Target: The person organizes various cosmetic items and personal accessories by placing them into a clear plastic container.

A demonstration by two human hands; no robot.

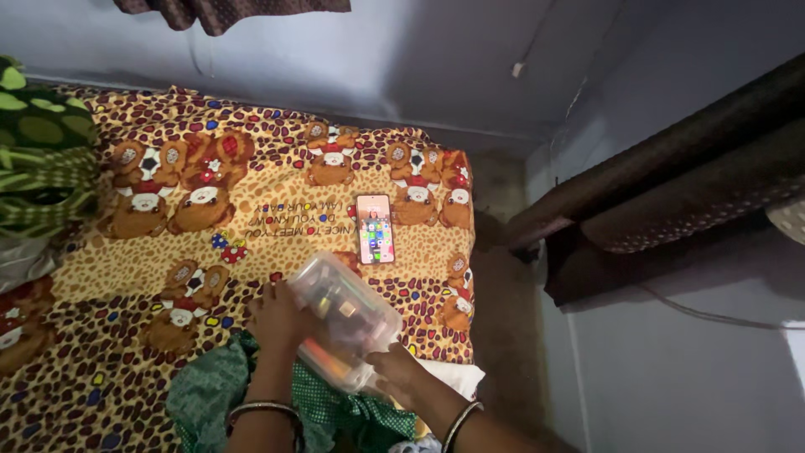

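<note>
Seen from above, near edge of a bed. Held between both hands: a clear plastic box (348, 320) packed with small colourful items, tilted, lid end angled up and away. Left hand (275, 319) pressed flat against the box's left side, fingers wrapped partly round it; right hand (401, 375) cupped under the lower right corner, gripping from beneath. Bangles on both wrists. Below the hands, crumpled green cloth (218, 390).

Risk, as a judgement: box could have slipped, or its lid popped and the contents spilled onto the bed, given the tilt and smooth plastic.

Just beyond the box, apart from it: a smartphone (375, 228), screen lit, lying flat on a bedsheet (168, 252) printed with teddy bears. Farther left of the hands, a green patterned bundle (42, 151).
</note>
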